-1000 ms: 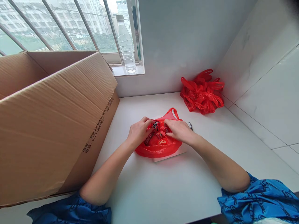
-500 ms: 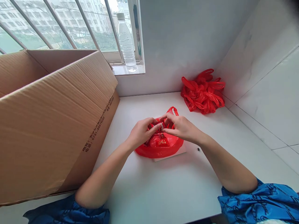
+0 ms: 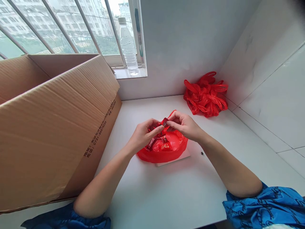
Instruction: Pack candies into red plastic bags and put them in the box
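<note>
Between my two hands is a small red wrapped packet [image 3: 164, 121] with dark print, perhaps a candy. My left hand [image 3: 148, 132] pinches its left side, thumb in front. From the right, my right hand [image 3: 183, 124] grips the other side between thumb and fingers. Just below them, an open red plastic bag [image 3: 162, 157] lies with its mouth spread. Several more small red packets [image 3: 165, 146] with gold or white lettering rest inside it. Under the bag's front right, a flat pale board or box [image 3: 175, 160] pokes out.
A large open cardboard box [image 3: 59, 127] stands at the left. Crumpled red plastic bags [image 3: 206, 95] lie in the back right corner. On the windowsill stands a clear bottle [image 3: 129, 47]. A tiny black object [image 3: 202, 153] lies near my right forearm on the white table [image 3: 147, 197].
My hands have lifted the small packet slightly up from the bag's contents, so more packets show below. The view has shifted slightly.
</note>
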{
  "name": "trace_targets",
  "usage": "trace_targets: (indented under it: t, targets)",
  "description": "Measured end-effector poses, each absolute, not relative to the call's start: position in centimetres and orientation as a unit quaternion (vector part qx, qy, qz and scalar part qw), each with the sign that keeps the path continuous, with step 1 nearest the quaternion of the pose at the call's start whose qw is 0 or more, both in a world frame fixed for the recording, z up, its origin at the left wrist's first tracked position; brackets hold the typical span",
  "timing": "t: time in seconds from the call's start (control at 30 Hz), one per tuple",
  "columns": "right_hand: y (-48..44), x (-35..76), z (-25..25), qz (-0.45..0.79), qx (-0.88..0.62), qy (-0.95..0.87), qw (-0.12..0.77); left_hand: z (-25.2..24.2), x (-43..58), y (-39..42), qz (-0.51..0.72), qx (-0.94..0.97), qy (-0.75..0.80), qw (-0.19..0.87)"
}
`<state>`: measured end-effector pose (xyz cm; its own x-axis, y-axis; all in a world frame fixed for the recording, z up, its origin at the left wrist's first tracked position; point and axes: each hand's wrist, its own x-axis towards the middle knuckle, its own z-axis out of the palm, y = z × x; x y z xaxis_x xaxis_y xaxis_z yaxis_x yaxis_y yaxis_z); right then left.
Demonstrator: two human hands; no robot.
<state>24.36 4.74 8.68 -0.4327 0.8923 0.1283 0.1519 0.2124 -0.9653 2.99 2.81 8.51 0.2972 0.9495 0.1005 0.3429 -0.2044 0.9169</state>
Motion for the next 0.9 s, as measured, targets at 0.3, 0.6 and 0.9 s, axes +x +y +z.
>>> trace_targets:
  t: [0.3,0.6,0.9]
  targets:
    - [4.5,24.3,8.9,0.461,-0.401,-0.706,0.358,8.3,2.5,3.0,0.361,0.712,0.484,0.359]
    - [4.7,23.5,8.1,0.466,-0.37,-0.683,0.422,8.5,2.6,2.9,0.366,0.721,0.468,0.356]
    - [4.2,22.9,8.0,0.435,-0.393,-0.692,0.421,8.7,2.7,2.8,0.381,0.699,0.476,0.373]
